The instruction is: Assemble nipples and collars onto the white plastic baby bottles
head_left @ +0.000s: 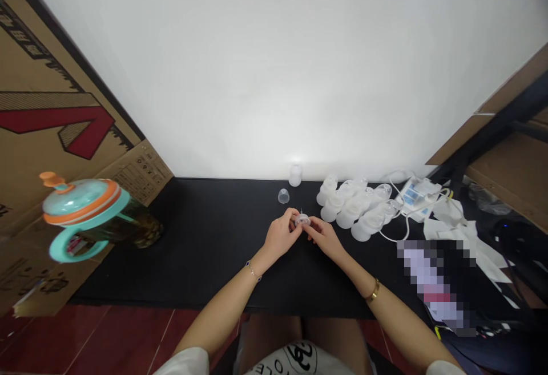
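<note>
Between both hands, above the black table, is a small translucent baby bottle collar [302, 220] with a thin point rising from it. My left hand [282, 231] pinches its left side with thumb and fingers. Closed on its right side are the fingers of my right hand [324, 236]. Just beyond them a clear dome cap [283, 196] lies on the table, apart from the hands. A small white bottle [295, 176] stands farther back against the wall. To the right, several similar white bottles with clear caps [350, 210] stand in a close group.
A large drink jug [88, 198] with a turquoise handle stands left, before a cardboard box [55, 78]. White cables [405, 229], a white box [415, 197] and crumpled paper [456, 221] lie right, near a blurred-out item [440, 289]. A white wall [274, 78] closes the back.
</note>
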Motion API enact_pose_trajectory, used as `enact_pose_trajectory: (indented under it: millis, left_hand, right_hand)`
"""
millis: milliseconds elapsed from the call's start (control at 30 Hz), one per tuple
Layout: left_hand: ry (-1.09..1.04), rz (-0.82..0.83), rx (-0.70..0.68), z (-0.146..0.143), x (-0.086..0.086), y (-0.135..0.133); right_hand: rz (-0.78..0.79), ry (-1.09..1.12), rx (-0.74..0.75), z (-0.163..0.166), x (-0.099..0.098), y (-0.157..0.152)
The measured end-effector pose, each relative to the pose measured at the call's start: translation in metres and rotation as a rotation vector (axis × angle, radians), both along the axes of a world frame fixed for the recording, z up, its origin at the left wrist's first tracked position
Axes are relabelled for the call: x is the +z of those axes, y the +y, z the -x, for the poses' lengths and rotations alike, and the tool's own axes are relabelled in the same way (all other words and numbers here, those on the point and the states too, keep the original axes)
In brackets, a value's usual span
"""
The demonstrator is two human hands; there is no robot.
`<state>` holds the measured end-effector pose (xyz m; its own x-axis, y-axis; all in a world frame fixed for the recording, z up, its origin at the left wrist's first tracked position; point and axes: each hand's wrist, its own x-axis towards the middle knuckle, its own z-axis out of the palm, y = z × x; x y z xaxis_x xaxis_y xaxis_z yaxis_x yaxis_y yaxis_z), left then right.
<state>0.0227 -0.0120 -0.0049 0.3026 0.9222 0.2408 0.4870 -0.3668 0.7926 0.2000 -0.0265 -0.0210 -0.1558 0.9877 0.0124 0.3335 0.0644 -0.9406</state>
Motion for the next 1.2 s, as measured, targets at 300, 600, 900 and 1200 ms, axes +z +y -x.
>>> enact_pose_trajectory:
  millis: [300, 600, 900, 1200]
  left_hand:
    - [0.0, 0.039, 0.015, 0.0007, 0.0033, -0.0004]
    - [0.001, 0.041, 0.02, 0.0012, 0.0041, -0.0001]
    - [0.01, 0.054, 0.027, 0.002, 0.0036, 0.0013]
    - [-0.073, 0.073, -0.004, 0.0036, -0.0034, 0.0058]
  right_hand:
    - [-0.069, -0.048, 0.001, 0.0005, 0.0036, -0.003]
    - [-0.106, -0.041, 0.02, -0.0001, -0.0008, -0.0024]
    - [-0.102, -0.055, 0.023, -0.0006, -0.0025, -0.0023]
    - [-0.084, -0.013, -0.043, 0.0001, 0.0056, -0.0043]
